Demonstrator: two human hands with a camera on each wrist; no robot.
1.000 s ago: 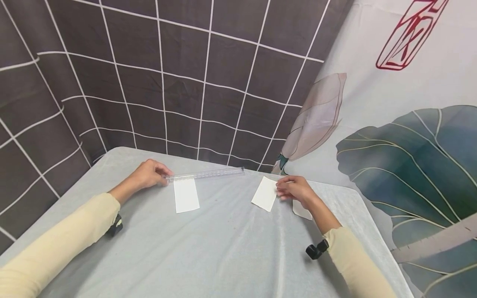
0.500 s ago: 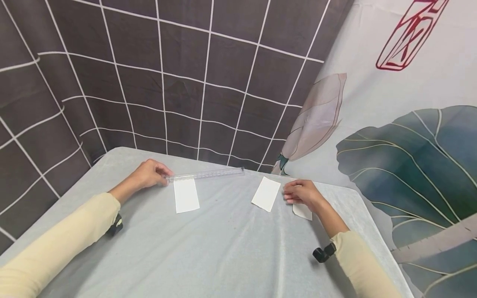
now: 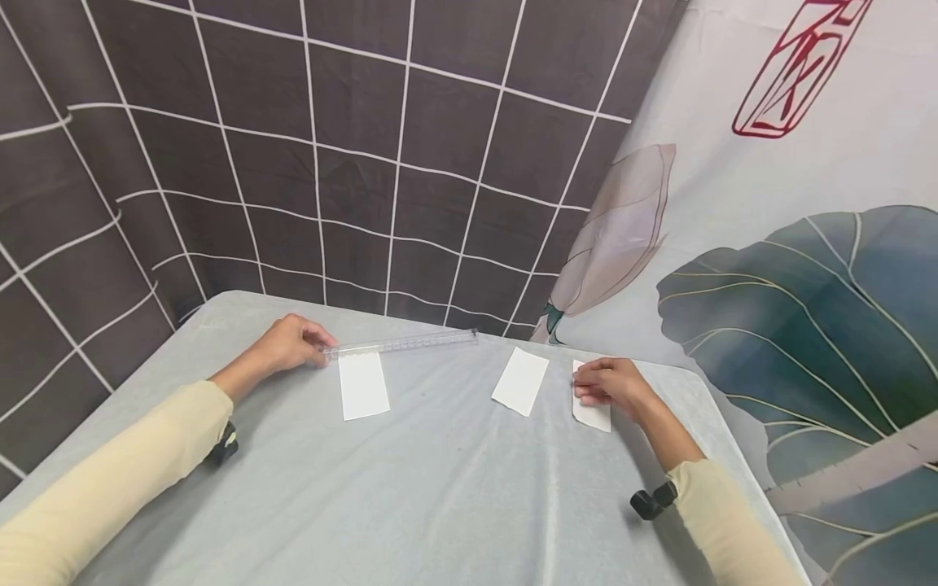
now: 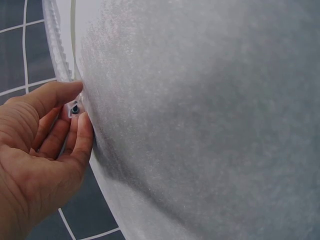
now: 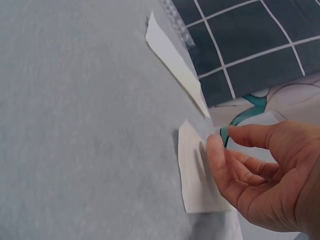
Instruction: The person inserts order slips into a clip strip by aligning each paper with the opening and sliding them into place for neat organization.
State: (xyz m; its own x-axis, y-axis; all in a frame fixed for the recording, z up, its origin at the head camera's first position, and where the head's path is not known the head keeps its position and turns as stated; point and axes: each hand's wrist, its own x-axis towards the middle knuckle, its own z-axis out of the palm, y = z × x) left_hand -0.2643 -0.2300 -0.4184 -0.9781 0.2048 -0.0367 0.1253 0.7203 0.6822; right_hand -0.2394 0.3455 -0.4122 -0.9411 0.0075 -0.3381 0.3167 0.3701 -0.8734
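My left hand [image 3: 291,340] pinches the near end of a long, clear plastic strip [image 3: 414,342] with a row of bumps along it. In the left wrist view a small dark round spot [image 4: 75,108] shows at the strip's end, between thumb and fingers. The strip crosses the top edge of a white card [image 3: 364,386]. My right hand [image 3: 615,386] is above another white card [image 3: 592,417] at the right and partly covers it. Loosely bent, its fingers hold nothing in the right wrist view, where faint creases mark that card.
A third white card [image 3: 520,382] lies tilted between the other two. Pale cloth covers the table [image 3: 440,505], whose far edge meets a dark gridded curtain [image 3: 352,179]. A printed leaf curtain [image 3: 813,301] hangs at the right.
My right hand has moved right, from the edge of the middle card to over the right card. The left hand and clear strip have stayed in place.
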